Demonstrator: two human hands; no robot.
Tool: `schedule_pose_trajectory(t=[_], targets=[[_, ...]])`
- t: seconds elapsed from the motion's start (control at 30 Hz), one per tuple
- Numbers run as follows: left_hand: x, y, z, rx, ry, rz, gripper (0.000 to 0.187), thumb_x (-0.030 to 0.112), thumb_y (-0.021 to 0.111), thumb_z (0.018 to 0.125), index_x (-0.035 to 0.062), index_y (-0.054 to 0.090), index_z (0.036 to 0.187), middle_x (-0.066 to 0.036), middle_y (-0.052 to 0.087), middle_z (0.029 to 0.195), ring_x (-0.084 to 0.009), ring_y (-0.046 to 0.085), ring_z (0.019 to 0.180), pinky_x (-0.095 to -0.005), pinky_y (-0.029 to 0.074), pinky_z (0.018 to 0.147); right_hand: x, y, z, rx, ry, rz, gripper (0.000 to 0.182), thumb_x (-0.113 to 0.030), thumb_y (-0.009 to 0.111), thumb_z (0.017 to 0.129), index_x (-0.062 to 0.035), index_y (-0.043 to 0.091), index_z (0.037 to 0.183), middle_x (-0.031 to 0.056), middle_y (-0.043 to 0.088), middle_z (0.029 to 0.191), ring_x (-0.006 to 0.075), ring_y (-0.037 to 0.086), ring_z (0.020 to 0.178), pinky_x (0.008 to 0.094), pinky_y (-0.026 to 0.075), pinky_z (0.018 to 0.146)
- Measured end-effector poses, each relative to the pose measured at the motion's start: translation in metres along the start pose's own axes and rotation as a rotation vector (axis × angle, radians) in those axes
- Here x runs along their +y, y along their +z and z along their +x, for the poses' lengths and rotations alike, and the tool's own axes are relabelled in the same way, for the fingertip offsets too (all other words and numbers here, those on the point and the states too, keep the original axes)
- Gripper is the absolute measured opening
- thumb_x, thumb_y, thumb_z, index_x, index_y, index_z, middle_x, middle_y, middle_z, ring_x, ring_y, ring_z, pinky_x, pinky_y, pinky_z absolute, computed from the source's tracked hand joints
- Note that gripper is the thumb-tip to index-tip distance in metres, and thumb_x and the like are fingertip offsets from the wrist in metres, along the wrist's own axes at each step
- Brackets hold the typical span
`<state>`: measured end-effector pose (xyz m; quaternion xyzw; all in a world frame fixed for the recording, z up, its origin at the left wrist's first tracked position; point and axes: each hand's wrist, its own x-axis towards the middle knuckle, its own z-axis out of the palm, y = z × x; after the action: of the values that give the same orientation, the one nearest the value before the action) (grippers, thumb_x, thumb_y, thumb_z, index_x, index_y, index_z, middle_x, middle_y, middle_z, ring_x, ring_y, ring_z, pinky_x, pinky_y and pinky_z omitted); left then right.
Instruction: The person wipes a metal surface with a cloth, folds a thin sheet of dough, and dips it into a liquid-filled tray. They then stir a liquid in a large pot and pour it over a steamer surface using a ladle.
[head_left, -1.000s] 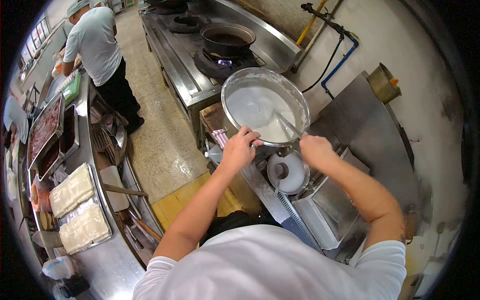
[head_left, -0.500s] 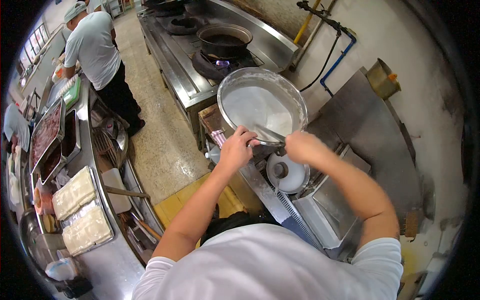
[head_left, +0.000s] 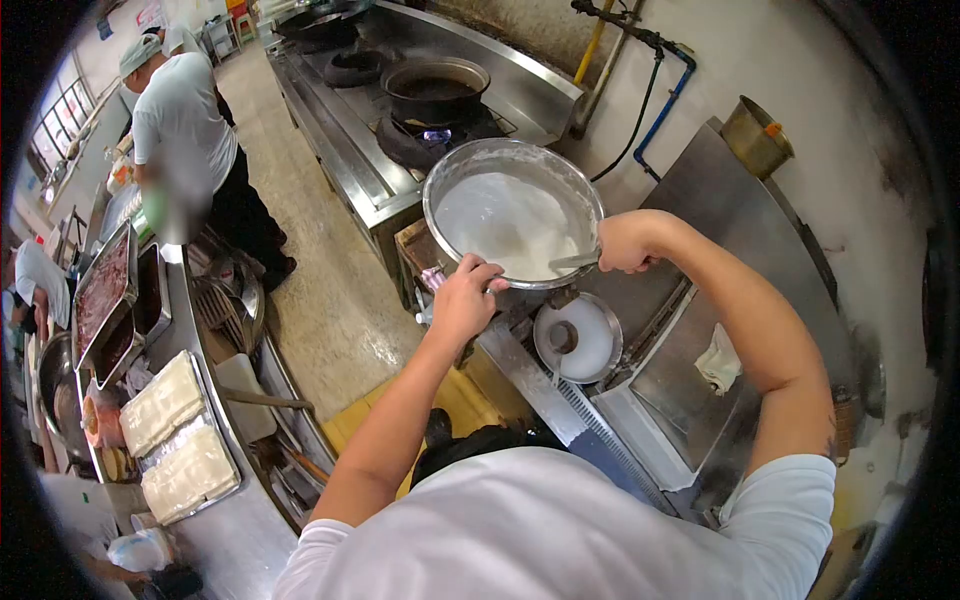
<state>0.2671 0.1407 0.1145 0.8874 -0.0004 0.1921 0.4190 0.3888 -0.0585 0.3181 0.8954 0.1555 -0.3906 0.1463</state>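
A large round metal bowl (head_left: 437, 215) holding white liquid (head_left: 505, 218) stands in front of me. My left hand (head_left: 467, 300) grips the bowl's near rim, fingers curled over it. At the rim's right side my right hand (head_left: 628, 242) is closed round a metal tool (head_left: 574, 261), whose flat end reaches into the bowl by the liquid. Just below the bowl sits a smaller round pot (head_left: 600, 345) of whitish liquid, with a dark round object (head_left: 562, 337) in it.
A dark wok (head_left: 434, 88) sits on the steel stove beyond the bowl. Trays of dough sheets (head_left: 190, 470) and red filling (head_left: 103, 290) lie on the left counter. A person in a white shirt (head_left: 185, 110) bends over that counter. A cloth (head_left: 718, 360) lies at right.
My right hand has moved right along the rim, and the tool now points left into the bowl. The view has shifted slightly, and the cloth at right has come into view.
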Motion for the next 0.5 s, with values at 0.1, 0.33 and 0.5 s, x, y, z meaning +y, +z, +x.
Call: schedule_pose_trajectory(t=[0.1, 0.33, 0.5], targets=[[0.002, -0.001, 0.000, -0.002, -0.020, 0.011, 0.018, 0.024, 0.073, 0.091, 0.0122, 0.075, 0.104, -0.007, 0.066, 0.107, -0.0329, 0.068, 0.094, -0.0427, 0.054, 0.079, 0.001, 0.012, 0.002, 0.010, -0.058, 0.330, 0.025, -0.018, 0.067, 0.090, 0.0021, 0.065, 0.074, 0.0101, 0.060, 0.063, 0.0196, 0.053, 0.047, 0.0396, 0.045, 0.043], [0.006, -0.001, -0.002, 0.007, -0.031, 0.021, 0.017, 0.023, 0.073, 0.091, 0.0126, 0.075, 0.105, -0.007, 0.066, 0.107, -0.0333, 0.068, 0.094, -0.0428, 0.053, 0.079, -0.001, 0.072, 0.008, 0.139, -0.138, 0.818, 0.033, -0.024, 0.064, 0.097, -0.0009, 0.061, 0.073, 0.0052, 0.054, 0.058, 0.0153, 0.048, 0.043, 0.0349, 0.036, 0.039], [0.013, -0.001, -0.002, -0.004, -0.054, 0.033, 0.018, 0.024, 0.072, 0.092, 0.0126, 0.075, 0.106, -0.008, 0.066, 0.109, -0.0331, 0.068, 0.095, -0.0425, 0.053, 0.081, 0.021, 0.110, 0.006, 0.207, -0.168, 1.136, 0.027, -0.024, 0.059, 0.098, -0.0056, 0.061, 0.078, -0.0008, 0.052, 0.060, 0.0090, 0.041, 0.041, 0.0294, 0.030, 0.037]])
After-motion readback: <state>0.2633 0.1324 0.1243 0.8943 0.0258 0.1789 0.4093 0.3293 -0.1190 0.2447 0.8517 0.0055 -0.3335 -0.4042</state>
